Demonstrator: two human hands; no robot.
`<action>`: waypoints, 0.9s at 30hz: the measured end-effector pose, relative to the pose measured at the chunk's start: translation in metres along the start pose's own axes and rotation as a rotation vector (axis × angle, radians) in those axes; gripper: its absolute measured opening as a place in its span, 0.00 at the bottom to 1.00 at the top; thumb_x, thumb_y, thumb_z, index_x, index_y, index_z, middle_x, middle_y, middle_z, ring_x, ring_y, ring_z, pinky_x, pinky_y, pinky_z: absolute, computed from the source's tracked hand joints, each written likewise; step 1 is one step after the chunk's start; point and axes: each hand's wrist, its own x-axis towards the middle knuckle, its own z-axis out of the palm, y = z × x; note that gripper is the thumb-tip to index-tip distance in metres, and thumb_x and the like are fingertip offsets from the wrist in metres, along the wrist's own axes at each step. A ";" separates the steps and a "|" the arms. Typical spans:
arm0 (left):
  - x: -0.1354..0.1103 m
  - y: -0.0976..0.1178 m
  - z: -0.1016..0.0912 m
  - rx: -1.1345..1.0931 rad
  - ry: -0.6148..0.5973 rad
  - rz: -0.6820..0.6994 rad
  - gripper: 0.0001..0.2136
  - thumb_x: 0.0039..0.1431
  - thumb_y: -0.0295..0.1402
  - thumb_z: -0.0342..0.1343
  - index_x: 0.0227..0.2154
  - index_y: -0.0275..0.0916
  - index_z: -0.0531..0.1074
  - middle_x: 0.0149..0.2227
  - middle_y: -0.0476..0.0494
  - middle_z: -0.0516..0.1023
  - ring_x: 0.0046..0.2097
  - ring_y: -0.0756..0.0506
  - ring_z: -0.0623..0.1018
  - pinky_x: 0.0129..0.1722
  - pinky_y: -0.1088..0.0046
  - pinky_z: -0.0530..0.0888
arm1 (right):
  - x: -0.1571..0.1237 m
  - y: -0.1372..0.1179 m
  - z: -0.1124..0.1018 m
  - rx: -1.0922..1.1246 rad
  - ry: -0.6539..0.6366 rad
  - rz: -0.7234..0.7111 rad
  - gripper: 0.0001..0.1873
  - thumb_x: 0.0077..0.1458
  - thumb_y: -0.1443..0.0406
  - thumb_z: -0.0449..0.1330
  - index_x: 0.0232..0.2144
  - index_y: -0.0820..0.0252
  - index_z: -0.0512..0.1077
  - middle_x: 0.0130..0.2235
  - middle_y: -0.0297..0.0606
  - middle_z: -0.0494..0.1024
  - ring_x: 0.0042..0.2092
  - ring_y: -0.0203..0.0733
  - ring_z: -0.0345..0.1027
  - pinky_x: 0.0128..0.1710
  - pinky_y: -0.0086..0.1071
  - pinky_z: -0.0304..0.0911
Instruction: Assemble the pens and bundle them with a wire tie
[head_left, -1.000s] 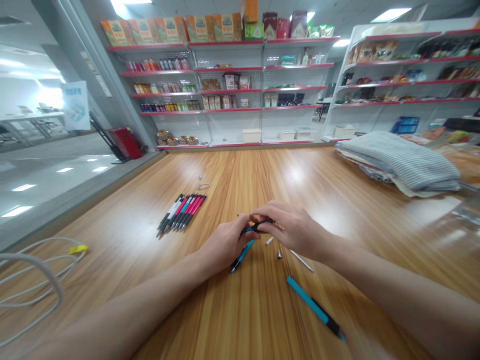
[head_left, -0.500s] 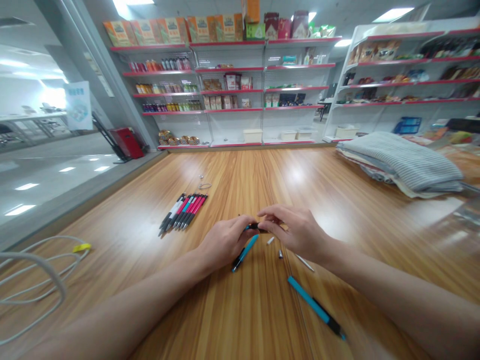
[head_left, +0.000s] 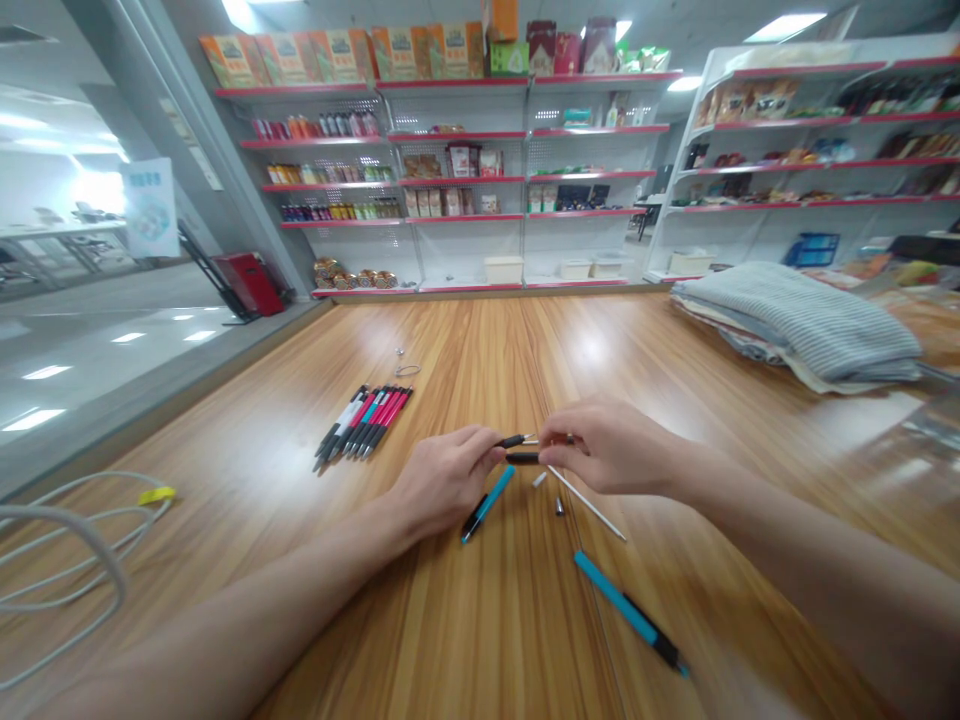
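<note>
My left hand (head_left: 450, 475) is closed, its fingertips pinching a black pen part (head_left: 513, 441) with a thin pale end pointing right. Facing it, my right hand (head_left: 604, 445) is closed with thumb and fingers at the right end of a black pen grip (head_left: 523, 458); part of what it holds is hidden. Just below my hands lie a blue pen barrel (head_left: 489, 503), a small white piece (head_left: 539, 480), a metal pen tip (head_left: 559, 507) and a slim white refill (head_left: 592, 508). Closer to me is another blue-and-black barrel (head_left: 630, 611).
A row of several pens (head_left: 364, 425) lies left of centre, with a small wire ring (head_left: 408, 370) behind it. White cable (head_left: 112, 560) loops at the left. Folded striped cloth (head_left: 802, 320) is stacked at the right. Stocked shelves (head_left: 450, 180) stand beyond the table.
My right hand has shifted slightly right, away from my left hand. Two black pen parts now show between the hands, and more of the white refill is uncovered.
</note>
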 end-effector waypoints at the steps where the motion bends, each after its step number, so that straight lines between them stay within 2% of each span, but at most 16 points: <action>1: 0.000 0.000 0.000 -0.015 0.002 -0.023 0.09 0.66 0.36 0.44 0.41 0.40 0.67 0.32 0.46 0.75 0.33 0.48 0.76 0.30 0.74 0.67 | -0.001 0.002 -0.003 0.011 -0.083 -0.029 0.07 0.55 0.62 0.59 0.32 0.58 0.76 0.29 0.36 0.77 0.31 0.36 0.68 0.30 0.28 0.54; 2: 0.000 0.000 0.001 -0.033 0.013 -0.047 0.09 0.65 0.37 0.45 0.44 0.40 0.65 0.33 0.46 0.75 0.33 0.47 0.76 0.30 0.74 0.67 | -0.003 0.003 -0.004 0.024 -0.173 -0.051 0.05 0.52 0.64 0.61 0.33 0.57 0.76 0.29 0.35 0.77 0.32 0.37 0.69 0.30 0.28 0.55; 4: 0.000 0.000 0.002 -0.063 0.032 -0.080 0.12 0.64 0.38 0.48 0.47 0.41 0.62 0.34 0.47 0.75 0.32 0.47 0.75 0.30 0.73 0.68 | -0.005 0.005 -0.003 0.061 -0.324 -0.061 0.09 0.48 0.66 0.64 0.35 0.55 0.76 0.29 0.32 0.78 0.32 0.37 0.70 0.29 0.28 0.55; 6: 0.000 0.000 0.002 -0.066 0.034 -0.083 0.11 0.63 0.38 0.49 0.46 0.42 0.62 0.36 0.47 0.75 0.31 0.48 0.75 0.30 0.73 0.68 | -0.006 0.005 0.001 0.095 -0.396 -0.052 0.10 0.46 0.69 0.64 0.34 0.55 0.76 0.29 0.30 0.78 0.31 0.36 0.70 0.28 0.27 0.55; 8: 0.000 0.000 0.002 -0.050 0.010 -0.065 0.08 0.65 0.36 0.45 0.43 0.42 0.65 0.37 0.47 0.75 0.33 0.49 0.74 0.32 0.73 0.68 | -0.005 0.003 0.006 0.108 -0.399 -0.062 0.08 0.47 0.69 0.64 0.33 0.55 0.76 0.30 0.31 0.78 0.32 0.36 0.71 0.29 0.27 0.56; 11: 0.000 0.000 0.001 -0.036 -0.014 -0.061 0.10 0.67 0.35 0.41 0.39 0.41 0.67 0.35 0.46 0.73 0.34 0.48 0.74 0.33 0.74 0.68 | -0.004 0.002 0.011 0.105 -0.372 -0.083 0.04 0.48 0.68 0.64 0.31 0.56 0.75 0.31 0.32 0.78 0.34 0.38 0.71 0.30 0.29 0.57; 14: 0.000 -0.001 0.000 -0.064 0.015 -0.075 0.10 0.64 0.39 0.46 0.43 0.41 0.64 0.37 0.46 0.73 0.35 0.48 0.74 0.33 0.73 0.69 | -0.004 0.001 0.014 0.075 -0.356 -0.110 0.02 0.50 0.67 0.63 0.30 0.57 0.75 0.31 0.33 0.78 0.34 0.39 0.71 0.31 0.30 0.57; 16: 0.000 -0.001 0.001 -0.056 0.003 -0.058 0.10 0.64 0.39 0.47 0.44 0.41 0.64 0.37 0.46 0.73 0.35 0.48 0.74 0.33 0.73 0.69 | -0.004 0.001 0.013 0.040 -0.332 -0.131 0.01 0.50 0.67 0.62 0.29 0.57 0.74 0.30 0.33 0.78 0.33 0.40 0.71 0.31 0.30 0.56; 19: 0.000 -0.001 0.000 0.001 -0.051 -0.031 0.10 0.67 0.36 0.41 0.37 0.41 0.67 0.34 0.47 0.70 0.33 0.49 0.72 0.33 0.74 0.68 | -0.004 0.001 0.009 0.013 -0.254 -0.120 0.04 0.53 0.68 0.59 0.32 0.57 0.75 0.31 0.35 0.78 0.34 0.40 0.71 0.31 0.30 0.56; 21: 0.000 -0.001 0.000 0.002 -0.048 -0.032 0.11 0.67 0.36 0.41 0.36 0.40 0.67 0.34 0.46 0.70 0.33 0.49 0.72 0.33 0.73 0.68 | -0.001 0.002 0.005 0.014 -0.153 -0.068 0.06 0.55 0.67 0.57 0.34 0.58 0.74 0.32 0.36 0.78 0.34 0.39 0.70 0.32 0.29 0.57; 23: 0.000 0.000 0.000 -0.022 -0.022 -0.028 0.09 0.65 0.38 0.45 0.39 0.40 0.66 0.35 0.46 0.71 0.35 0.48 0.73 0.34 0.73 0.68 | 0.001 0.003 0.001 0.026 -0.038 -0.020 0.06 0.57 0.66 0.57 0.35 0.59 0.74 0.32 0.36 0.78 0.34 0.37 0.70 0.32 0.28 0.57; 25: 0.001 0.001 -0.001 -0.022 -0.022 -0.017 0.09 0.65 0.39 0.46 0.42 0.41 0.66 0.36 0.46 0.72 0.35 0.48 0.73 0.33 0.73 0.68 | 0.003 0.003 0.000 0.044 0.057 -0.012 0.06 0.57 0.65 0.57 0.34 0.60 0.74 0.32 0.36 0.78 0.33 0.35 0.69 0.33 0.28 0.58; 27: 0.001 0.001 -0.001 0.013 -0.045 -0.009 0.09 0.66 0.37 0.43 0.38 0.41 0.67 0.34 0.47 0.70 0.32 0.49 0.72 0.31 0.74 0.67 | 0.004 0.001 -0.001 0.063 0.117 -0.039 0.06 0.57 0.65 0.58 0.34 0.60 0.74 0.32 0.36 0.77 0.32 0.34 0.68 0.33 0.27 0.58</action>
